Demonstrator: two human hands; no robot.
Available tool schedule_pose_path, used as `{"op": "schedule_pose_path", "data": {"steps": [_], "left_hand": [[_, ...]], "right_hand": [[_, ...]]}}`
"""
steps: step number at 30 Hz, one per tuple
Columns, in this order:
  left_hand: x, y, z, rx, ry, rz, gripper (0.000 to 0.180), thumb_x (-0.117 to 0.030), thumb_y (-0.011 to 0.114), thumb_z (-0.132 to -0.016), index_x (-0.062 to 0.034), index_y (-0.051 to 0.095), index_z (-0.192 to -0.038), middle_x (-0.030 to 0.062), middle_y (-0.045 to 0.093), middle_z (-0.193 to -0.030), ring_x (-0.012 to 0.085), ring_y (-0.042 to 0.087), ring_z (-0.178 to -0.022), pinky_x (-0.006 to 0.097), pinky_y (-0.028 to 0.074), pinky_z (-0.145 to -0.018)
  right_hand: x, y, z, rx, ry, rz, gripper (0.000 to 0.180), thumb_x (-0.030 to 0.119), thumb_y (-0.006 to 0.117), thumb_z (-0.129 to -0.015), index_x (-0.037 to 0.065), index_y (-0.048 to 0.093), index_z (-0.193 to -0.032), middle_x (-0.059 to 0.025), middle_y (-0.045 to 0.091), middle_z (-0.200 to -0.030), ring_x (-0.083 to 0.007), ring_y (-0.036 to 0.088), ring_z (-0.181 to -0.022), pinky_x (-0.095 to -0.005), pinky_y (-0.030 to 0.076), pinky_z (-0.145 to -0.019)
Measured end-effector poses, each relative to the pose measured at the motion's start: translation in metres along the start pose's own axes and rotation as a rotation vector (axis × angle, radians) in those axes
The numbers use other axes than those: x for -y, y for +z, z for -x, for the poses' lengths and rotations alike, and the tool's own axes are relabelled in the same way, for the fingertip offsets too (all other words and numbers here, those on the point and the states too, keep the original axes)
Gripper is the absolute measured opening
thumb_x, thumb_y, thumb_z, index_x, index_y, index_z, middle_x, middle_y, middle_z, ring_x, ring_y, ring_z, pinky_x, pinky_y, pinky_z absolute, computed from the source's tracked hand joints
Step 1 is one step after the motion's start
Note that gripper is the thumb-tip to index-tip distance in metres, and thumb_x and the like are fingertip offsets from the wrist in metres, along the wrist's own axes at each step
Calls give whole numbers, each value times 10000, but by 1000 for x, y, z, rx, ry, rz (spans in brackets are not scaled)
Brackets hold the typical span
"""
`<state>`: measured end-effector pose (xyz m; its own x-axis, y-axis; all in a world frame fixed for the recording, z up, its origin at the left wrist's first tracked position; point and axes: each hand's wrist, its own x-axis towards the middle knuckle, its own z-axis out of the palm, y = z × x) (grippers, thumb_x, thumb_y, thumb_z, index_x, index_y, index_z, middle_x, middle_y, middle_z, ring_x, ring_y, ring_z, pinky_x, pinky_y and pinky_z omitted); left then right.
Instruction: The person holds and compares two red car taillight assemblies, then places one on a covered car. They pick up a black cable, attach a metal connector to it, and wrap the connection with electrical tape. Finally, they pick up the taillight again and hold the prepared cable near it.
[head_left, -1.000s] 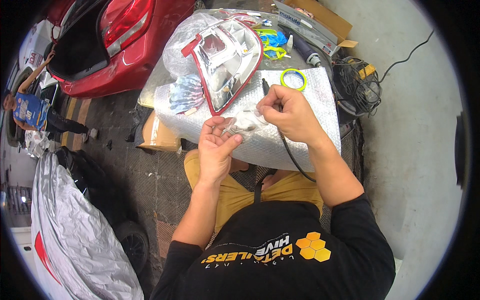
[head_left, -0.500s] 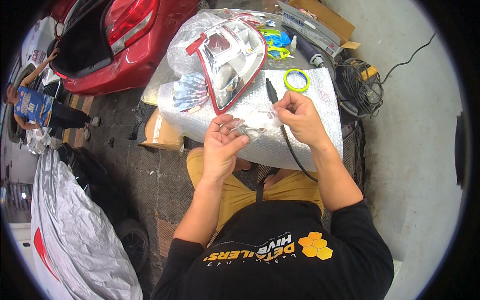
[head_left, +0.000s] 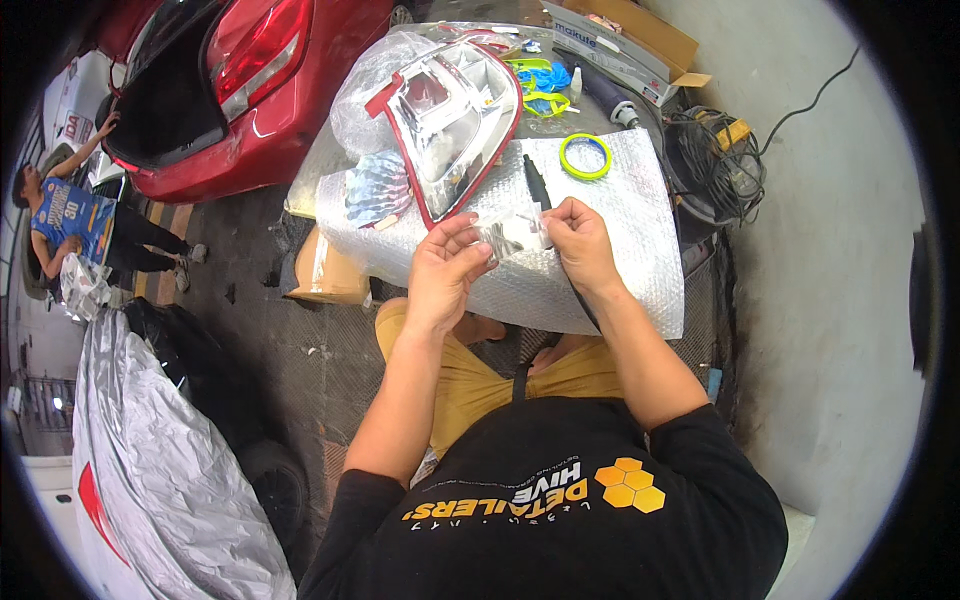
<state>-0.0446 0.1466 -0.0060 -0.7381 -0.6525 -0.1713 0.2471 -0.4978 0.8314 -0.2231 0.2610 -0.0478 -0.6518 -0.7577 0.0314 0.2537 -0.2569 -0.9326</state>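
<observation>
Between my hands stretches a small clear plastic bag [head_left: 514,235] with small dark and metallic pieces inside, too small to name. My left hand [head_left: 450,262] pinches its left end, and my right hand [head_left: 582,240] pinches its right end. The bag hangs over the near part of a silvery bubble-wrap sheet [head_left: 632,235]. Just beyond lies a car tail light housing [head_left: 455,125] with a red rim and chrome inside. A black tool handle with a cable [head_left: 537,185] runs behind my right hand. A yellow-green tape roll [head_left: 585,157] rests on the sheet.
A tie-dye patterned cloth [head_left: 380,188] and clear bubble wrap [head_left: 372,95] lie left of the housing. Behind are blue and lime items [head_left: 545,80], a power tool [head_left: 612,103] and an open box [head_left: 625,50]. A red car [head_left: 250,110] and another person [head_left: 80,220] are at left.
My hands have drawn slightly closer together, and the bag is now spread flatter between them. The view has shifted a little. The other person at left has turned slightly.
</observation>
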Motion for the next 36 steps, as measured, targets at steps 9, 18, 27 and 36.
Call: {"op": "schedule_pose_path", "data": {"steps": [9, 18, 27, 36], "left_hand": [[12, -7, -17, -18, -31, -48, 389, 84, 633, -908, -7, 573, -1281, 80, 673, -1164, 201, 684, -1030, 362, 579, -919], [18, 7, -22, 47, -62, 71, 434, 97, 623, -890, -31, 557, -1300, 97, 663, -1200, 215, 669, -1092, 375, 584, -927], [34, 9, -26, 7, 54, -33, 553, 194, 667, -797, 15, 517, -1298, 119, 620, -1230, 182, 646, -1081, 288, 554, -906], [38, 11, -25, -26, 138, -190, 570, 200, 671, -780, 19, 512, -1296, 101, 614, -1182, 157, 649, -1034, 271, 554, -873]], "right_hand": [[-15, -10, -3, -60, -61, 108, 118, 107, 680, -948, 13, 625, -901, 26, 613, -744, -17, 490, -647, -207, 384, -565], [-16, -21, -3, -83, -79, 94, 107, 101, 678, -925, 3, 638, -910, 13, 634, -777, -26, 523, -677, -212, 421, -599], [-15, -20, 0, -98, -120, 178, 109, 103, 672, -930, -1, 647, -911, 4, 650, -794, -35, 539, -698, -224, 440, -619], [-17, -20, 3, -95, -109, 163, 97, 91, 660, -933, -5, 653, -922, -8, 656, -794, -40, 544, -708, -216, 444, -635]]}}
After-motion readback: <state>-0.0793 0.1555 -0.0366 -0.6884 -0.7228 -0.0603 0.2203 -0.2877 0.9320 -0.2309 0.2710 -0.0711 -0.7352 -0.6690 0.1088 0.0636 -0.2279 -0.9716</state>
